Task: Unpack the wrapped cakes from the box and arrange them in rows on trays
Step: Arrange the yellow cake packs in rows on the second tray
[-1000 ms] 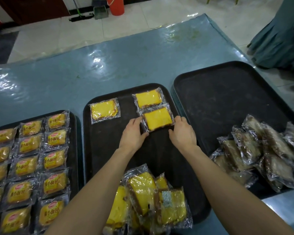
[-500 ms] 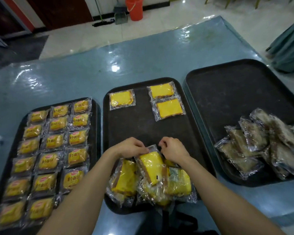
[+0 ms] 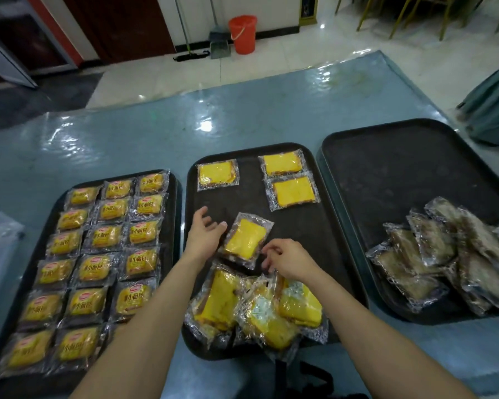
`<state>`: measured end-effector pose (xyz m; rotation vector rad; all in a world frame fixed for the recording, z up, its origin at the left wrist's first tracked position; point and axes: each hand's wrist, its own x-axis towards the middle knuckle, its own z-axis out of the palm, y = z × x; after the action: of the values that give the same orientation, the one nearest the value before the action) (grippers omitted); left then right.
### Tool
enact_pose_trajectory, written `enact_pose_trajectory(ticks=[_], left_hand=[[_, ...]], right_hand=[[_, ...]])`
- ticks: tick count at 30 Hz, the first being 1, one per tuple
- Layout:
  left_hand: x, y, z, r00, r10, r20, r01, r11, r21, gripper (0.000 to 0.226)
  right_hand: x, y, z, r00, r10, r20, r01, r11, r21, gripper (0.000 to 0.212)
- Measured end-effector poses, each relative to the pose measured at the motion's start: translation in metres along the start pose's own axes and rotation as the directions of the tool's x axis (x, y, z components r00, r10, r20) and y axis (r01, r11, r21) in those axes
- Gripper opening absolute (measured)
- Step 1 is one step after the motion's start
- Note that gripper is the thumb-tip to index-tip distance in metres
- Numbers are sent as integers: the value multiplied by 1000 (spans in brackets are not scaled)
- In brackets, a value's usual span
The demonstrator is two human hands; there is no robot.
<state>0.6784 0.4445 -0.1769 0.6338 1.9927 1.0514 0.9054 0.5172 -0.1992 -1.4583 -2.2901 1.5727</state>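
1. The table [image 3: 127, 145] is covered in glossy, wrinkled blue plastic that throws back light; its near edge is cut off.
2. The middle tray [image 3: 323, 254], dark, matte and round-cornered, is the landmark. Left of it, a like tray [image 3: 175, 214] holds neat rows of small yellow buns in printed wrappers; its near end is cut off.
3. Right of the middle tray, a third tray [image 3: 386, 174] carries a loose heap of brown cakes [image 3: 444, 254], dim through crinkled film.
4. On the middle tray's near end lies a jumbled pile of yellow cakes [image 3: 257, 309]; three flat ones [image 3: 293, 191] sit at its far end.
5. One wrapped cake [image 3: 245, 240] lies tilted at the centre.
6. The left hand [image 3: 203, 236] is spread open, fingertips at the cake's left edge; the right hand [image 3: 288, 260], fingers curled, pinches the wrapper's near corner.
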Motion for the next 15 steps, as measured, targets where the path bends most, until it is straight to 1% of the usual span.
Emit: enact_pose_trajectory(ticks=[1, 2, 3, 4, 5, 6, 7, 9, 10, 12, 15], left_hand=[[1, -4, 1, 999, 32, -6, -31, 986, 161, 81], [1, -8, 3, 999, 50, 8, -50, 937, 345, 86], [-2, -12, 5, 998, 53, 27, -60, 862, 503, 95], [-4, -16, 7, 998, 36, 48, -58, 792, 608, 106], [-6, -20, 10, 998, 20, 66, -59, 734, 676, 118], [-9, -22, 15, 997, 12, 80, -67, 683, 727, 128], [-11, -25, 21, 996, 19, 89, -81, 633, 770, 136], [-14, -30, 33, 993, 60, 101, -117, 536, 836, 144], [-15, -33, 36, 990, 89, 108, -139, 494, 858, 144], [-10, -37, 34, 981, 153, 122, -180, 465, 867, 135], [2, -41, 13, 960, 246, 131, -240, 489, 839, 110]], right_hand=[[-2, -1, 2, 999, -12, 51, 13, 1000, -13, 28], [-2, -1, 4, 997, -19, 78, 22, 999, -37, 29], [-1, 0, 6, 998, -22, 67, 26, 998, -60, 28], [2, 1, 7, 1000, -23, 15, 25, 997, -74, 22], [5, 2, 8, 998, -23, -61, 16, 993, -114, 14], [8, 2, 8, 989, -29, -144, 3, 985, -175, 14], [10, 2, 8, 977, -41, -209, -15, 967, -256, 26], [15, 0, 7, 964, -82, -254, -21, 925, -380, 52], [19, -1, 7, 962, -106, -252, -10, 907, -421, 62], [29, -3, 5, 965, -145, -220, 25, 881, -472, 76], [44, -7, 6, 974, -154, -166, 51, 865, -499, 85]])
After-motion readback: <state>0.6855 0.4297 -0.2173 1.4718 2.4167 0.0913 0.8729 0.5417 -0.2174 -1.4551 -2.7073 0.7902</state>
